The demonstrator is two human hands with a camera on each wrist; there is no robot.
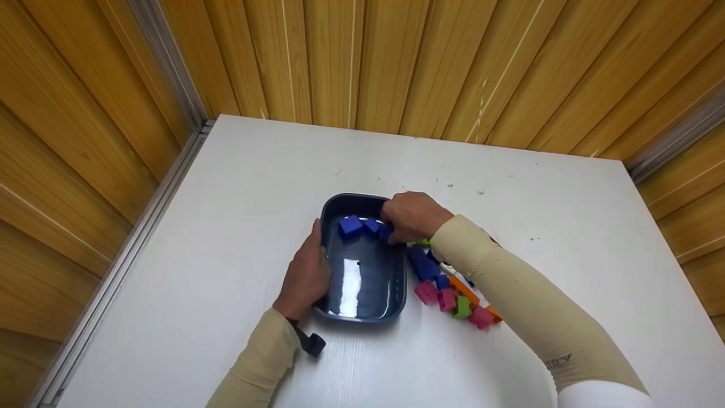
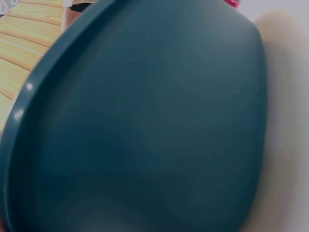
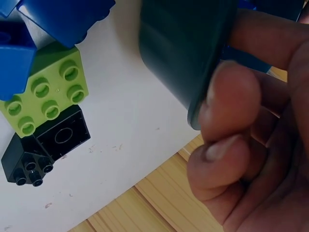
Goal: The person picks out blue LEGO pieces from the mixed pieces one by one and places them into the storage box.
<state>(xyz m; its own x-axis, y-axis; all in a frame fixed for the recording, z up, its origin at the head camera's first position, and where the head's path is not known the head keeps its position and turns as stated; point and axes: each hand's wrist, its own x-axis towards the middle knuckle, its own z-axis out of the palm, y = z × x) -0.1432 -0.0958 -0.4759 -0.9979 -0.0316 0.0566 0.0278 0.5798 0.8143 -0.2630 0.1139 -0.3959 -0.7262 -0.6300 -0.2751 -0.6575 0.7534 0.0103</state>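
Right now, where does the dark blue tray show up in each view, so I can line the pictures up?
Head: the tray sits mid-table, the left hand on its left wall, the right hand over its far right corner.
Left wrist: the tray's outer wall fills nearly the whole picture.
Right wrist: its wall and rim run down from the top centre, beside the fingers.
Shared landmark: the white table, seen in all three.

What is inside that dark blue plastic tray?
The dark blue plastic tray holds two blue toy bricks at its far end. The right hand covers that corner, hiding most of a third blue piece there.
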